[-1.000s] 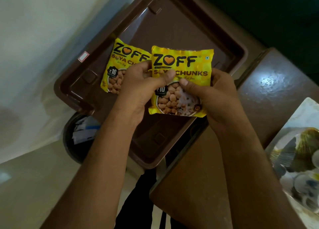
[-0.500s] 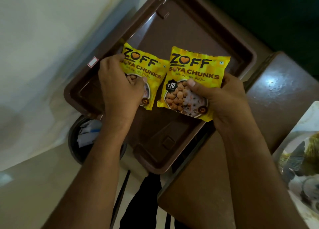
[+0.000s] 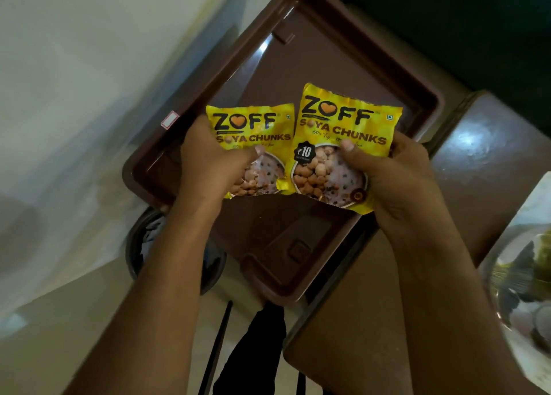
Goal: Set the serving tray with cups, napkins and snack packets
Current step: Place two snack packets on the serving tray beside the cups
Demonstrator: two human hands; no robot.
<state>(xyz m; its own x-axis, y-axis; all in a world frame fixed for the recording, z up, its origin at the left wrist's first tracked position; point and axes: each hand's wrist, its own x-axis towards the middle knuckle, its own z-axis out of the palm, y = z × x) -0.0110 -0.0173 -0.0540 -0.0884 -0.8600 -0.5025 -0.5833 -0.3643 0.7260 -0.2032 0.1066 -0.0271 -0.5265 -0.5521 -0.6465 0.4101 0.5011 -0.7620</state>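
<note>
Two yellow soya chunks snack packets are held side by side over a brown plastic serving tray (image 3: pixel 298 66). My left hand (image 3: pixel 205 165) grips the left packet (image 3: pixel 253 129) by its left edge, thumb across its front. My right hand (image 3: pixel 390 174) grips the right packet (image 3: pixel 346 120) at its lower right, thumb pressed on its front. The right packet overlaps the left one's edge slightly. The tray's floor around the packets is bare; no cups or napkins are in view.
The tray overhangs the left edge of a brown table (image 3: pixel 372 305). A round dark bin (image 3: pixel 140 245) with paper inside stands on the floor below. A printed white plate or mat (image 3: pixel 524 260) lies at the right edge. Pale floor stretches to the left.
A second ago both hands held one packet while the other lay in the tray. My left hand then took the lying packet. Both packets now sit level, side by side.
</note>
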